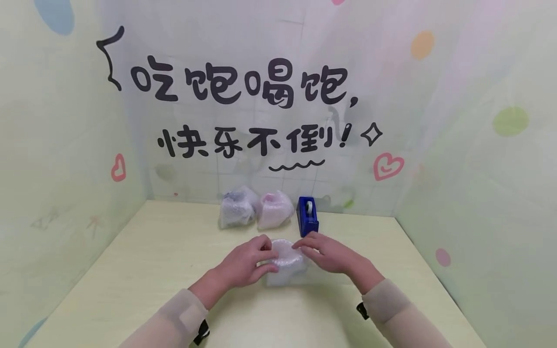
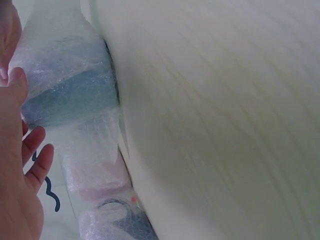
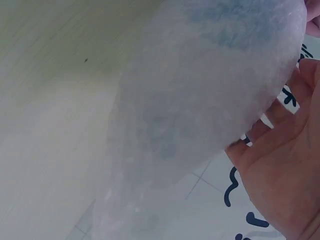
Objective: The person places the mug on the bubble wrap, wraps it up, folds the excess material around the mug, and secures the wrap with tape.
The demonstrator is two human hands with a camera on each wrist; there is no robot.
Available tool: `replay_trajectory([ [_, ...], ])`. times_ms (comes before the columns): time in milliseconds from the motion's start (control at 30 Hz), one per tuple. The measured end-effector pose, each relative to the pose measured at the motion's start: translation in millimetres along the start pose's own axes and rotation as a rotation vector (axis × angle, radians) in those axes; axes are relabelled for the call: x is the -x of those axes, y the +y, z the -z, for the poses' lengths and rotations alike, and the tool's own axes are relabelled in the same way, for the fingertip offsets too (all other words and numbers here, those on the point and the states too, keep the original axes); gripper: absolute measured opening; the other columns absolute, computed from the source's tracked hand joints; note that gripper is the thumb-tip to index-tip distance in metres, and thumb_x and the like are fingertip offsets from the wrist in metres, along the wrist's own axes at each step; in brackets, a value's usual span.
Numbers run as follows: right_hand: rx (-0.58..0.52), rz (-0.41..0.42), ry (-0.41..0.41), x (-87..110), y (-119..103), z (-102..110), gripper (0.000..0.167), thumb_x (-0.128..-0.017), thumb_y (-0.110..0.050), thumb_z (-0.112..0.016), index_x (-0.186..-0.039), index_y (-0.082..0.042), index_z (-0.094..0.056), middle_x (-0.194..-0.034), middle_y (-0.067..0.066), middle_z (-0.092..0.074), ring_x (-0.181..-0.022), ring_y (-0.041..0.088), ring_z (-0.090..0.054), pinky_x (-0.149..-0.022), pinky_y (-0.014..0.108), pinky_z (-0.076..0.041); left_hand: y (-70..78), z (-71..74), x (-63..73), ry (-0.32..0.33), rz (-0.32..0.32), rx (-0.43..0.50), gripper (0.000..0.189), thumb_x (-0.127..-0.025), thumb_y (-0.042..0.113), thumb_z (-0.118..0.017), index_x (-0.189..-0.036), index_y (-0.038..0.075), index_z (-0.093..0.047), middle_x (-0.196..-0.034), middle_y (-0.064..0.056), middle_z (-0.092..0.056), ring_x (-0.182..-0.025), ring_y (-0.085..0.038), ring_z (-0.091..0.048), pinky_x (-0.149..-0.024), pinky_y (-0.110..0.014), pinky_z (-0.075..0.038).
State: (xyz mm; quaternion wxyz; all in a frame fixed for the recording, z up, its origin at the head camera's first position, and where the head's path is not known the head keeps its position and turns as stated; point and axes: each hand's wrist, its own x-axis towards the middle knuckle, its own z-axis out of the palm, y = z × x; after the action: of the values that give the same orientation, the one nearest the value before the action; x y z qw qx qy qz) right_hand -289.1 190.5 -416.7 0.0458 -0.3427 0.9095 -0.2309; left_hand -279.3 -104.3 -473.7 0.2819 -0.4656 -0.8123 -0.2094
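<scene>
A bubble-wrapped bundle (image 1: 285,266) stands on the table between my hands, rounded at the top, with a bluish thing showing through the wrap. My left hand (image 1: 243,263) is at its left side, loosely bent fingers touching the wrap. From the right, my right hand (image 1: 328,253) reaches to the upper edge, fingers mostly straight. In the left wrist view, left fingers (image 2: 40,167) lie loose beside the bluish bundle (image 2: 70,95). In the right wrist view the wrap (image 3: 200,100) spreads wide, with the right hand (image 3: 282,150) along its edge; some fingertips are hidden behind it.
Behind the bundle stand a grey-blue wrapped bundle (image 1: 238,209) and a pink wrapped bundle (image 1: 275,210), side by side. A blue tape dispenser (image 1: 308,217) with a roll is to their right. Printed walls (image 1: 270,183) enclose the pale table (image 1: 143,261) at back and sides.
</scene>
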Motion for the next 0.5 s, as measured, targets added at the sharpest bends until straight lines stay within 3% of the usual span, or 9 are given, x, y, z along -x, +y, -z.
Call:
replay_trajectory([
  [100,-0.061,-0.055,-0.054,0.9,3,6,0.036,-0.117,-0.029,-0.047,-0.14,-0.019,-0.074,-0.148,0.007,-0.07,-0.143,0.032,-0.063,-0.122,0.059,-0.048,-3.1,3.5,-3.1,-0.028,0.0,0.001,0.023,-0.093,0.029,-0.089,-0.111,0.016,-0.084,-0.104,-0.002,-0.059,-0.088,-0.013,-0.057,-0.075,-0.026,-0.053],
  [200,-0.075,-0.051,-0.076,1.5,2,8,0.036,-0.117,-0.026,-0.048,-0.14,-0.018,-0.075,-0.149,0.005,-0.071,-0.142,0.031,-0.064,-0.121,0.057,-0.049,-8.6,8.7,-7.0,-0.078,0.016,-0.017,0.021,-0.095,0.026,-0.087,-0.114,0.016,-0.084,-0.107,-0.004,-0.06,-0.091,-0.016,-0.057,-0.077,-0.028,-0.054],
  [333,-0.088,-0.027,-0.072,4.1,-5,5,0.034,-0.115,-0.02,-0.05,-0.136,-0.014,-0.076,-0.131,0.002,-0.078,-0.12,0.023,-0.072,-0.106,0.045,-0.058,-15.5,16.5,-14.0,-0.182,0.083,-0.029,0.024,-0.098,0.016,-0.083,-0.122,0.02,-0.083,-0.108,-0.005,-0.06,-0.09,-0.017,-0.055,-0.077,-0.029,-0.052],
  [500,-0.116,-0.001,-0.079,6.6,-15,-5,0.029,-0.113,-0.023,-0.057,-0.133,-0.012,-0.075,-0.112,-0.004,-0.079,-0.098,0.006,-0.067,-0.09,0.029,-0.058,-20.0,18.5,-22.4,-0.275,0.165,0.014,0.037,-0.103,0.003,-0.074,-0.133,0.024,-0.08,-0.104,-0.003,-0.058,-0.086,-0.014,-0.049,-0.073,-0.024,-0.046],
])
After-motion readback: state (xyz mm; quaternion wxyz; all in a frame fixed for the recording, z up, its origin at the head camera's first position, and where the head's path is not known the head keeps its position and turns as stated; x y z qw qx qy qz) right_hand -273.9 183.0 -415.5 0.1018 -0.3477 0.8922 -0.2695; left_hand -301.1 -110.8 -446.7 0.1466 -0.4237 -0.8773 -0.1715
